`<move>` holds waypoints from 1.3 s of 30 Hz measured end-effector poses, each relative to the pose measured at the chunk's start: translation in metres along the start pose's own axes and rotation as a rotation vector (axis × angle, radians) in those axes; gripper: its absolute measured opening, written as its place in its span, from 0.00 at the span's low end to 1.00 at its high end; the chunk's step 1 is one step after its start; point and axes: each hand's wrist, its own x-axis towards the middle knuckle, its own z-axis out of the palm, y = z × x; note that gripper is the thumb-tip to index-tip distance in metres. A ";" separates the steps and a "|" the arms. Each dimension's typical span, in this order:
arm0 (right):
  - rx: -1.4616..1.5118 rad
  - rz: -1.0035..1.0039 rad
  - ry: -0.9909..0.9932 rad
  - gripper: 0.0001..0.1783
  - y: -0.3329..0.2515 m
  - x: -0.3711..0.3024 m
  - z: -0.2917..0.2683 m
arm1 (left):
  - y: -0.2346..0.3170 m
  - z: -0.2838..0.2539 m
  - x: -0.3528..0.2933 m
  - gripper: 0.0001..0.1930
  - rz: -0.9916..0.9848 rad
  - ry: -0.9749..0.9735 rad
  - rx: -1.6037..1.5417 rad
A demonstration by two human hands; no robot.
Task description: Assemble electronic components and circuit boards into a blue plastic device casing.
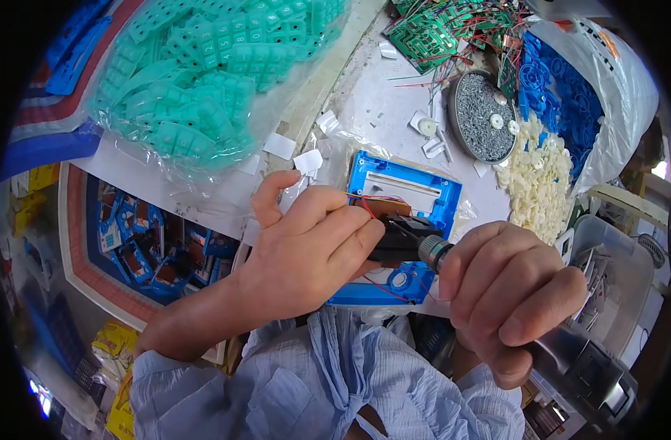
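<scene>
My right hand (pixel 515 293) is wrapped round an electric screwdriver (pixel 588 370), whose knurled collar and bit point left. The bit's tip meets a black plastic part (pixel 396 243) lying across a blue plastic housing (pixel 445 198). Curled over that black part's left side is my left hand (pixel 310 246), its index finger raised and the other fingers bent; the fingertips are partly hidden. A brown circuit board (pixel 383 208) with thin coloured wires sits beside the black part. Below it, a round speaker-like opening (pixel 400 280) shows in the housing.
A round tin of screws (pixel 482 121) stands near a heap of cream plastic pieces (pixel 533 172). Green circuit boards (pixel 423 37) lie at the back. A bag of teal keypads (pixel 203 81) is at far left, above a bin of blue assemblies (pixel 148 242). Blue parts (pixel 559 88) fill another bag.
</scene>
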 end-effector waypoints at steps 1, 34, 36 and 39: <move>-0.012 0.000 -0.014 0.18 0.001 0.001 0.000 | 0.000 0.001 -0.001 0.27 0.001 0.012 0.000; -1.277 0.189 -0.246 0.33 0.000 -0.042 -0.021 | -0.016 0.009 0.023 0.21 -0.165 -0.027 -0.275; -1.141 0.193 -0.227 0.32 0.021 -0.047 -0.035 | -0.016 0.006 0.027 0.25 -0.214 -0.072 -0.281; -0.992 0.273 -0.254 0.31 0.013 -0.039 -0.043 | -0.010 0.004 0.027 0.28 -0.293 -0.041 -0.327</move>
